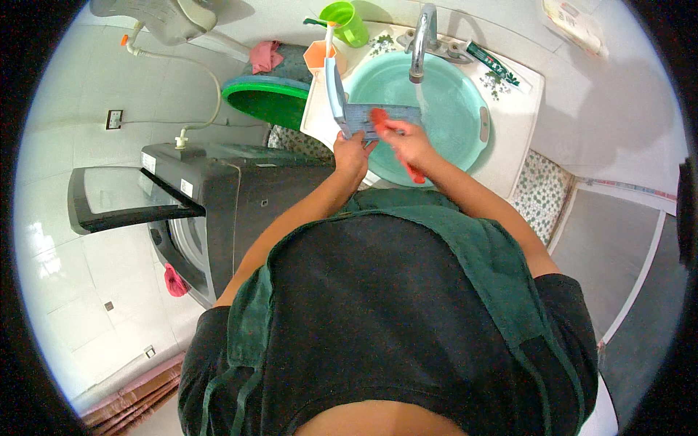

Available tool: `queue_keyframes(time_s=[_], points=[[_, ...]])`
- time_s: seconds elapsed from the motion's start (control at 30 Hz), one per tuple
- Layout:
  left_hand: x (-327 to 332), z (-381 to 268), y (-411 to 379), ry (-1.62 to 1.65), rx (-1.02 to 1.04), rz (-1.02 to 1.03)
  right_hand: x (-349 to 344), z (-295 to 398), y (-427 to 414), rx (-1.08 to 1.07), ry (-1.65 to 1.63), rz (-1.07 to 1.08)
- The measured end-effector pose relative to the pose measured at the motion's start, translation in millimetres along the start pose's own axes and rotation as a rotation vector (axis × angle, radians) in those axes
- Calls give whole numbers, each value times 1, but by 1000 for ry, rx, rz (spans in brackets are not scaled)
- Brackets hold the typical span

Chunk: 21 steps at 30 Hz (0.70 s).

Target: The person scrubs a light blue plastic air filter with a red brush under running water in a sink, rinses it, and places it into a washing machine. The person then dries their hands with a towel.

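Observation:
My left hand [351, 155] grips the near edge of a flat blue-grey panel [401, 111] with a light-blue part [334, 87] rising at its left side. What this object is exactly, I cannot tell. It is held over the left part of a turquoise plastic basin [452, 125] with water in it. In my right hand [409, 143] is a red brush-like tool [413, 172], blurred, its upper end at the panel's surface. Water runs from the chrome faucet [424, 38] into the basin, to the right of the panel.
The basin sits in a white washstand [515, 114]. An orange cup [314, 57], a green mug [349, 24] and a toothpaste tube [493, 62] stand or lie around it. To the left are a green tub [267, 101] and a dark washing machine [278, 185] with its lid [125, 191] raised.

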<state>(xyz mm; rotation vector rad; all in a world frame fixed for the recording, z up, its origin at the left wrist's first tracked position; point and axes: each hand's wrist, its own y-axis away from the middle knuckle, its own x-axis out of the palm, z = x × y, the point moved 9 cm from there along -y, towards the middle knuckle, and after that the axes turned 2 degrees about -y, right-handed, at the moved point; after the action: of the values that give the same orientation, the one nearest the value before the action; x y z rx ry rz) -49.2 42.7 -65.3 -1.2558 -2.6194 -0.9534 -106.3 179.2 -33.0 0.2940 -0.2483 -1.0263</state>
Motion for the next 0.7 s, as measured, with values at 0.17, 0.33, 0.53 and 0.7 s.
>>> queue_keyframes(time_s=[0.17, 0.33, 0.53, 0.7], points=[[10, -1, 8, 17, -61, 20, -28, -23, -13, -42, 201, -40], [4, -1, 8, -31, -37, -25, 8, -2, 4, -158, 125, 47], [3, 5, 4, -49, -51, -15, -37, -29, -1, 5, 199, -87], [-4, 5, -1, 14, -58, 23, -69, -14, 5, 1, 74, -225]])
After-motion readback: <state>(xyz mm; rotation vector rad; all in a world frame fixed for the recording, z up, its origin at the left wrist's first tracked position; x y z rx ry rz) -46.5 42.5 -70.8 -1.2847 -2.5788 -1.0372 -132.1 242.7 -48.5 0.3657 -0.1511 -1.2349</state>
